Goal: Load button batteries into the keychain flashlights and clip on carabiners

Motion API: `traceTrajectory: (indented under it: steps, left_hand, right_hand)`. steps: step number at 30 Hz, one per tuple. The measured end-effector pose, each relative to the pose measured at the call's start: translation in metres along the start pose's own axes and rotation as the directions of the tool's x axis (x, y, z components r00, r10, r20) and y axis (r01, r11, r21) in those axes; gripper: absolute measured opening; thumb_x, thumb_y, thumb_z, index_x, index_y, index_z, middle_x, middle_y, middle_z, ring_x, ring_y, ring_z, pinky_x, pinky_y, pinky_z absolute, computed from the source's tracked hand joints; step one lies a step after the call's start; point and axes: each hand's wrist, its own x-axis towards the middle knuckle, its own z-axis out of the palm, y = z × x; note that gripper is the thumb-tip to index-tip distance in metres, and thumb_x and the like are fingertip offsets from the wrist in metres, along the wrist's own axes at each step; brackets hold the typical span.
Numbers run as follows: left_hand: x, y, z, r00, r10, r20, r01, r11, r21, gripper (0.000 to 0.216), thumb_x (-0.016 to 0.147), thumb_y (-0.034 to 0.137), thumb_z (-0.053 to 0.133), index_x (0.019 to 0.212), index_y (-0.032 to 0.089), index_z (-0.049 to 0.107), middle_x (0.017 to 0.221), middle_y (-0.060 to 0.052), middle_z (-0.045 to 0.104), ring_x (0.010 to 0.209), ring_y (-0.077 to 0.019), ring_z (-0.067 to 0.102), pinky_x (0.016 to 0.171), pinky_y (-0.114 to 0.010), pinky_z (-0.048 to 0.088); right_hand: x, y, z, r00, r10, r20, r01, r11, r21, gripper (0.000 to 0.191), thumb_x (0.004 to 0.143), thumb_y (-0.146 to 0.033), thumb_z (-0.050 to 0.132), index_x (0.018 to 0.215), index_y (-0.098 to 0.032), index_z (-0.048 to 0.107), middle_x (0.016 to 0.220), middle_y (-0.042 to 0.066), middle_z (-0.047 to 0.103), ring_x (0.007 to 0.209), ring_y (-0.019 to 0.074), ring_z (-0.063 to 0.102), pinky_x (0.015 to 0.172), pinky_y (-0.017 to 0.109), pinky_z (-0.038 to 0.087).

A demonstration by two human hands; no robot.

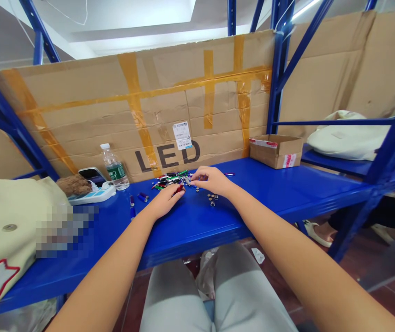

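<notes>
My left hand [164,201] rests low over the blue table with its fingers closed around a small dark red tube [179,188]. Just to the right, my right hand [212,180] is curled at the edge of a pile of small coloured metal parts [170,179]. Its thumb and fingertips are pinched together; what they hold, if anything, is too small to tell. Several small round discs [210,196] and a little shiny piece [212,203] lie on the table below that hand. Left of my left hand are a few blue tubes [143,197] and dark red ones.
A water bottle [116,168] stands behind a white power strip [95,193] at the left, near a cream bag [7,221]. An open cardboard box [276,151] sits back right. A tall cardboard sheet [170,110] and blue rack posts bound the table [197,230].
</notes>
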Motion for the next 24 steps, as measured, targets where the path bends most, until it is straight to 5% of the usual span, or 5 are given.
traceTrajectory:
  steps: [3, 7, 15, 20, 24]
  left_hand:
    - [-0.001, 0.005, 0.001, 1.0, -0.005, 0.023, 0.006, 1.0, -0.018, 0.032, 0.094, 0.043, 0.039, 0.1, 0.018, 0.058, 0.101, -0.009, 0.066, 0.094, -0.0243, 0.059, 0.09, -0.039, 0.046]
    - [-0.001, 0.009, 0.003, 0.999, 0.002, 0.041, 0.0, 0.999, -0.039, 0.034, 0.093, 0.043, 0.039, 0.104, 0.018, 0.059, 0.107, -0.01, 0.067, 0.1, -0.0263, 0.06, 0.093, -0.04, 0.046]
    - [0.0, 0.005, 0.003, 0.998, -0.038, 0.056, 0.039, 0.999, -0.022, 0.036, 0.093, 0.045, 0.037, 0.101, 0.017, 0.059, 0.101, -0.01, 0.068, 0.092, -0.0261, 0.062, 0.088, -0.041, 0.048]
    - [0.001, 0.0, 0.0, 0.998, -0.059, 0.019, 0.059, 0.998, 0.024, 0.038, 0.093, 0.047, 0.036, 0.097, 0.017, 0.058, 0.099, -0.01, 0.067, 0.092, -0.0266, 0.062, 0.088, -0.041, 0.047]
    - [0.0, -0.002, 0.0, 0.996, -0.085, 0.023, 0.082, 0.993, 0.089, 0.041, 0.091, 0.049, 0.036, 0.093, 0.016, 0.06, 0.096, -0.01, 0.068, 0.091, -0.0275, 0.061, 0.087, -0.042, 0.047]
  right_hand:
    - [0.0, -0.005, 0.009, 0.992, -0.098, -0.077, 0.11, 0.98, 0.167, 0.013, 0.076, -0.029, 0.071, 0.082, -0.017, 0.072, 0.078, 0.002, 0.063, 0.069, 0.0125, 0.058, 0.065, 0.026, 0.045]
    - [0.0, -0.009, 0.015, 0.989, -0.134, -0.056, 0.142, 0.972, 0.188, 0.009, 0.076, -0.025, 0.071, 0.081, -0.017, 0.073, 0.076, 0.002, 0.062, 0.071, 0.0133, 0.058, 0.068, 0.027, 0.045]
    - [0.0, -0.009, 0.014, 0.999, -0.029, 0.023, 0.024, 0.984, 0.174, 0.026, 0.076, -0.028, 0.07, 0.099, -0.016, 0.071, 0.081, 0.003, 0.068, 0.07, 0.0129, 0.059, 0.066, 0.027, 0.046]
    - [-0.003, 0.0, -0.009, 0.989, 0.137, 0.048, -0.135, 0.989, -0.057, 0.024, 0.078, -0.032, 0.069, 0.095, -0.016, 0.073, 0.085, 0.005, 0.072, 0.073, 0.0145, 0.062, 0.067, 0.027, 0.047]
    - [-0.01, 0.011, -0.026, 0.907, 0.275, 0.318, -0.194, 0.944, -0.266, 0.009, 0.072, -0.024, 0.074, 0.079, -0.019, 0.076, 0.082, 0.003, 0.074, 0.076, 0.0168, 0.065, 0.071, 0.028, 0.047]
